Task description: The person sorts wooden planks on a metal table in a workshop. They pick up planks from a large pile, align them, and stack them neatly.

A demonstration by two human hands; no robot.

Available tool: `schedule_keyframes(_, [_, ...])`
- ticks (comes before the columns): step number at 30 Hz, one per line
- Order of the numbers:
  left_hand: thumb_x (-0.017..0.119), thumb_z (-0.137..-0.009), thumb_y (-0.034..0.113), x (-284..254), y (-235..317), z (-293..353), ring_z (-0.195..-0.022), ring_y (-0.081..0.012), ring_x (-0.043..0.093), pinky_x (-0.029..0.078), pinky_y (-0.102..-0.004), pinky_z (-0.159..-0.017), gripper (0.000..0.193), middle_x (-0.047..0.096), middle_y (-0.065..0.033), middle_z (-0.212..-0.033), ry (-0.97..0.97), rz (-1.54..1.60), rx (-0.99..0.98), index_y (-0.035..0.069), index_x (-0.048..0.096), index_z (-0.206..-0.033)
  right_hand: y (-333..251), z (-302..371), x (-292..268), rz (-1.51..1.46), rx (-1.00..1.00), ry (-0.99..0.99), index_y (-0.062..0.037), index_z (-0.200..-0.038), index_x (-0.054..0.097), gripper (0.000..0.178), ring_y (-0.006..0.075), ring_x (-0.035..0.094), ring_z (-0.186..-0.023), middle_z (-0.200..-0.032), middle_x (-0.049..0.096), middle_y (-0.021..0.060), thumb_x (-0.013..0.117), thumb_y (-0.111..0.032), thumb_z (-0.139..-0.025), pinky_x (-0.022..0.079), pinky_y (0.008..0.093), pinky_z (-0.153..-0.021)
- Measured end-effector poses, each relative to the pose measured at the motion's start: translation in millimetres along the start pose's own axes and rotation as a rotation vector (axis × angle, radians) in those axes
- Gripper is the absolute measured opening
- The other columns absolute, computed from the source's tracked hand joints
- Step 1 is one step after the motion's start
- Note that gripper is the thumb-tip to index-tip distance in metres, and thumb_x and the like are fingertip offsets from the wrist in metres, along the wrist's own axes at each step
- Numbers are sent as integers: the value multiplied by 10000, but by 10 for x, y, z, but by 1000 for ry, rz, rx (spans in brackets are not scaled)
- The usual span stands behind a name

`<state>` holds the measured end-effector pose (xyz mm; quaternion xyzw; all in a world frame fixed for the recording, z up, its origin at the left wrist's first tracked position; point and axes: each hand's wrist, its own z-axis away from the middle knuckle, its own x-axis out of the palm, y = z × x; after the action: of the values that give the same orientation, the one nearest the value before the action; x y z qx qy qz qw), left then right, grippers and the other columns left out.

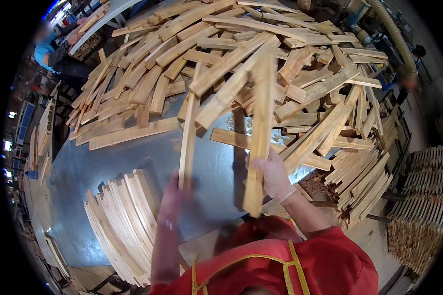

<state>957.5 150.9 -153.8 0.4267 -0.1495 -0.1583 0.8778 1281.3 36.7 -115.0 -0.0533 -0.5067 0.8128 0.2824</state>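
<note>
My left hand, smeared by motion, is closed around the lower end of a narrow wooden strip. The strip points away from me, its far end reaching the heap of boards. On the right, a wider wooden board is gripped near its lower end by my right hand, which wears a pale glove. That board stands tilted above the table and is blurred toward its far end. Beneath it, another board lies across the metal tabletop.
A large jumbled heap of boards covers the table's far side. A row of pale strips lies at the near left. More strips are stacked at the right, with bundles beyond. Another person is at the far left.
</note>
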Motion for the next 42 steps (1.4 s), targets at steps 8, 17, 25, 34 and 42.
schedule_keyframes(8, [777, -867, 157, -270, -1381, 1124, -1100, -297, 712, 576, -468, -935, 632, 682, -152, -1311, -14, 325, -134, 70, 572, -1458, -264, 792, 392, 880, -311, -436, -72, -1544, 488, 629, 377, 677, -1098, -1207, 684, 242, 672, -272, -976, 515, 473, -1024])
schedule_keyframes(17, [707, -804, 176, -509, -1680, 1868, -1240, -355, 563, 458, -481, -1047, 609, 604, -141, -1284, 1061, -1480, 427, 100, 567, -1391, -808, 692, -615, 2006, -1072, 1, -207, -1327, 693, 457, 337, 596, -1260, -1184, 706, 88, 762, -302, -885, 450, 493, -1120])
schedule_keyframes(25, [793, -748, 187, 156, -810, 1491, -1343, -404, 524, 435, -544, -1108, 713, 546, -187, -1447, 516, -1407, 696, 52, 569, -1411, 157, 296, -822, 1370, -258, 750, -118, -1632, 389, 958, 386, 391, -1532, -1630, 438, 186, 774, -508, -847, 321, 506, -1261])
schedule_keyframes(34, [830, -766, 349, 2340, -436, 469, -1355, -410, 513, 408, -542, -1149, 816, 533, -209, -1476, -27, -1554, 826, 74, 535, -1476, 156, 319, -2118, 1255, -188, 442, -87, -1613, 400, 815, 414, 652, -1208, -1398, 635, 224, 713, -375, -918, 498, 485, -1104])
schedule_keyframes(42, [799, -783, 281, 3337, -266, -698, -1215, -443, 623, 516, -570, -1004, 877, 588, -234, -1407, -84, -1484, 764, 91, 458, -1569, 612, 703, -3788, -125, -524, 1095, -32, -1554, 447, 664, 237, 704, -846, -1122, 684, 145, 730, -189, -974, 615, 334, -708])
